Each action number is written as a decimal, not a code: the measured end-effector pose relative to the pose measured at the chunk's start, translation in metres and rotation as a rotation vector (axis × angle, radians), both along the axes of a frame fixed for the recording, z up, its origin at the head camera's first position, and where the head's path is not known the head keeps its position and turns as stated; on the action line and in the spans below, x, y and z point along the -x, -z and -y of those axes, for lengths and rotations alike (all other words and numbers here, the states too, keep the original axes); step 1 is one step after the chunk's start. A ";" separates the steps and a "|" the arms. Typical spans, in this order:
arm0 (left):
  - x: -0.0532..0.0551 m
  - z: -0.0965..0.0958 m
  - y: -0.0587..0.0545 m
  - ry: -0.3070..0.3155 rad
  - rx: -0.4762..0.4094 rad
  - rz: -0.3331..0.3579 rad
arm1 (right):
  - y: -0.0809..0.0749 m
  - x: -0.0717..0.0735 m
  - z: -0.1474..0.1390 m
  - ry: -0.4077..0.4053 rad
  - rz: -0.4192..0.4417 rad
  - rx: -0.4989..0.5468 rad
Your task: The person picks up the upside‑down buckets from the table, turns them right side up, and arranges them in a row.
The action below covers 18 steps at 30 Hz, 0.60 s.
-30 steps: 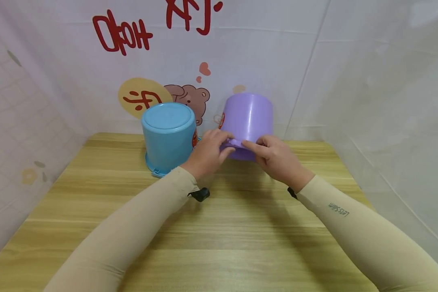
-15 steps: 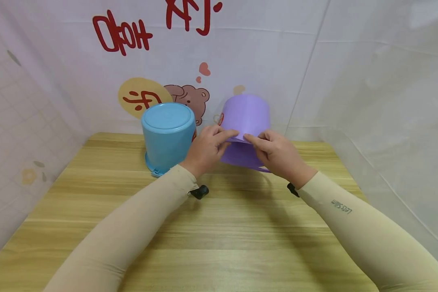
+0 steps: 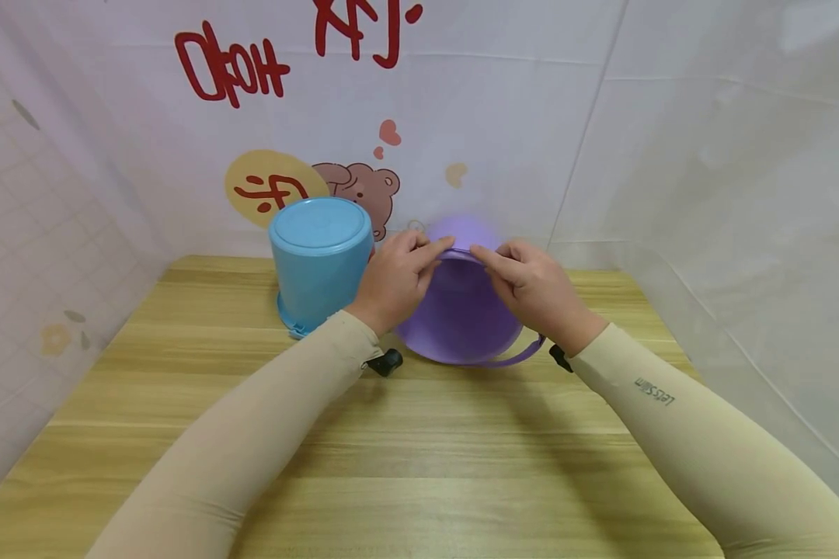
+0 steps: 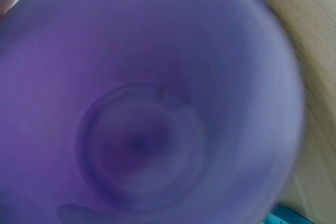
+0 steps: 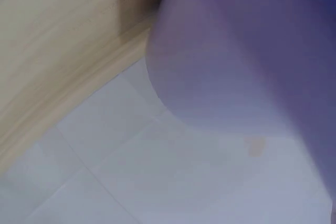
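Here the left hand (image 3: 395,278) and right hand (image 3: 540,289) pinch the purple bucket's (image 3: 456,330) upper rim, fingers (image 3: 433,251) curled tight, its mouth tipped this way over the worktop (image 3: 419,473), blue bucket (image 3: 322,268) upturned alongside: turning looks half done, settling it apparently left!

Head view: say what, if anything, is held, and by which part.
The left hand and right hand hold the purple bucket by its rim, at the top.
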<state>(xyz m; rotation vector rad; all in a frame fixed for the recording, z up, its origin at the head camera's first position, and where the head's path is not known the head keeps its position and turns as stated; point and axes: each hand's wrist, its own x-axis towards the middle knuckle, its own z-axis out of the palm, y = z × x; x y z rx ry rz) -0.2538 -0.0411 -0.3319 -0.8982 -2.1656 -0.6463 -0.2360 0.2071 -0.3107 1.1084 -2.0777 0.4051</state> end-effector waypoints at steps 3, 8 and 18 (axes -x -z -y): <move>-0.001 0.000 -0.001 -0.010 0.015 0.021 | 0.000 0.000 -0.001 0.009 0.018 -0.009; 0.000 -0.001 -0.003 -0.020 0.023 0.041 | 0.001 0.001 -0.005 0.037 0.097 -0.021; 0.004 0.001 -0.006 -0.001 -0.027 0.166 | -0.004 0.003 -0.006 0.056 0.214 -0.019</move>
